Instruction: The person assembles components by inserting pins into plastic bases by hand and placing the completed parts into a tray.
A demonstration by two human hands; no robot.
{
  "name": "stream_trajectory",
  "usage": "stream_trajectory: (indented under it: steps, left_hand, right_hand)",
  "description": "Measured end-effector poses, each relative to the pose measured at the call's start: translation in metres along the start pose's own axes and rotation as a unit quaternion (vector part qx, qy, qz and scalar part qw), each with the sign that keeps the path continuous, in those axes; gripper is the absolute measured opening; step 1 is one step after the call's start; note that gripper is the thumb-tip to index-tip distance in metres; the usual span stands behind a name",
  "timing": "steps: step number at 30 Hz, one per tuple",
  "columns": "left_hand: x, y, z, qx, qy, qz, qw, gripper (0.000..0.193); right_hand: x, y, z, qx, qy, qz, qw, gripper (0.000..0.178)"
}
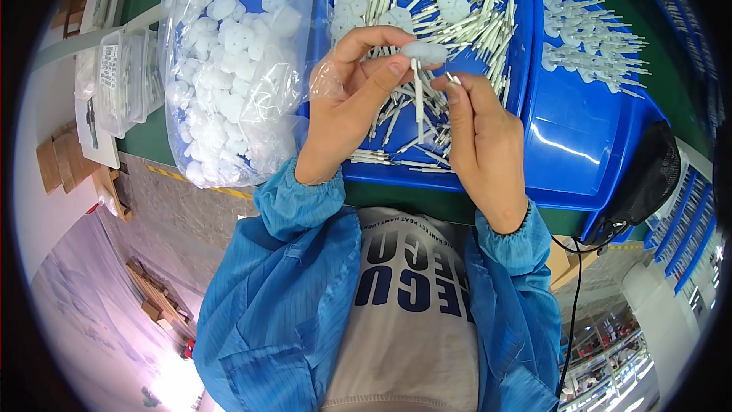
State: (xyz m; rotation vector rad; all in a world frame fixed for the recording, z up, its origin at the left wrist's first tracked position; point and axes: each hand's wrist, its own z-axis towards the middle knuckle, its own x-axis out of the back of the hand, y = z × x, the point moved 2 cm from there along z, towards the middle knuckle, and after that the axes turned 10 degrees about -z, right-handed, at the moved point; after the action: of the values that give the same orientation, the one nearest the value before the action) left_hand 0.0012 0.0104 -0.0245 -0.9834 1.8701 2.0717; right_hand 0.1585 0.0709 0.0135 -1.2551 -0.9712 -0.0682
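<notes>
My left hand point(343, 111) pinches a translucent white plastic disc point(425, 52) between thumb and fingers. White rods point(418, 103) hang down from the disc's underside. Just to the right, the thumb and forefinger of my right hand point(489, 137) close on a thin white rod point(452, 78); most of it is hidden by the fingers. Both hands are over a blue tray point(521, 46) of loose white rods point(476, 34), with several discs point(454, 7) lying on top. A clear plastic bag point(293, 126) full of similar discs point(229, 69) is to the left.
At the right, another blue tray point(568, 141) holds rows of discs with rods attached point(591, 46). A black mesh pouch point(648, 175) with a cable point(573, 320) sits by its corner. Clear plastic boxes point(122, 84) stand at the far left of the green table point(152, 145).
</notes>
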Motion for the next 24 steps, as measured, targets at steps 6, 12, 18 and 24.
stream_trajectory:
  steps: [6, 12, 18, 24]
  left_hand:
    - [0.0, 0.0, -0.001, 0.013, -0.007, 0.005, 1.0, 0.024]
    - [-0.002, -0.002, -0.001, 0.015, -0.028, -0.001, 1.0, 0.024]
    - [-0.005, 0.0, 0.0, -0.024, -0.073, 0.042, 0.996, 0.028]
    - [-0.013, 0.003, -0.004, -0.043, -0.035, 0.102, 0.993, 0.029]
  right_hand:
    - [-0.001, 0.003, -0.002, 0.04, 0.014, -0.028, 0.999, 0.006]
    - [0.002, 0.0, -0.002, 0.036, 0.013, -0.049, 0.998, 0.006]
    - [0.014, -0.001, 0.003, 0.028, -0.027, -0.016, 0.999, 0.012]
    - [0.011, 0.004, 0.009, 0.075, -0.024, -0.038, 0.996, 0.012]
